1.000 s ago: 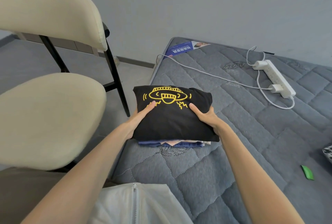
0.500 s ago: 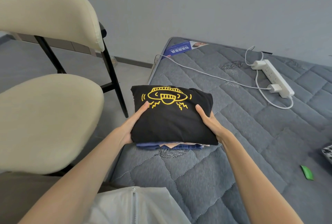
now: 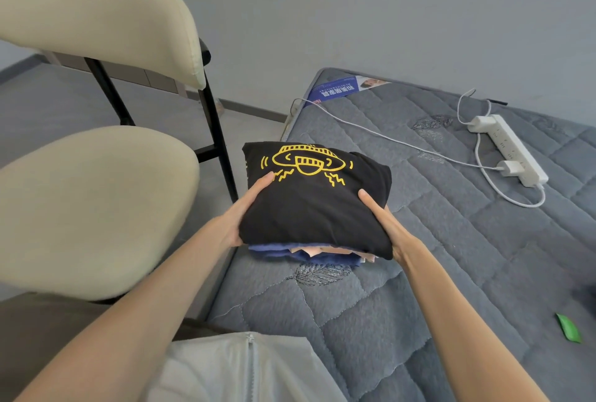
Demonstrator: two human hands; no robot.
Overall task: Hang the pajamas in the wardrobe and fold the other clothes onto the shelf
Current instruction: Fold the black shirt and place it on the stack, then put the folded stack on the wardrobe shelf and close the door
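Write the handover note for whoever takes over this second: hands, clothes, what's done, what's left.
The left hand grips the folded pile at its left side, thumb on top.
The right hand grips its right side likewise.
Pile: black T-shirt over blue and pink garments, at the mattress corner beside the chair.
Done: these clothes folded and stacked.
Left: carry the pile to the shelf; shelf, wardrobe and pajamas not in view.

head view, looking forward and down, close

Clothes stack [image 3: 316,211] at mattress [image 3: 458,250] edge, chair [image 3: 90,208] left
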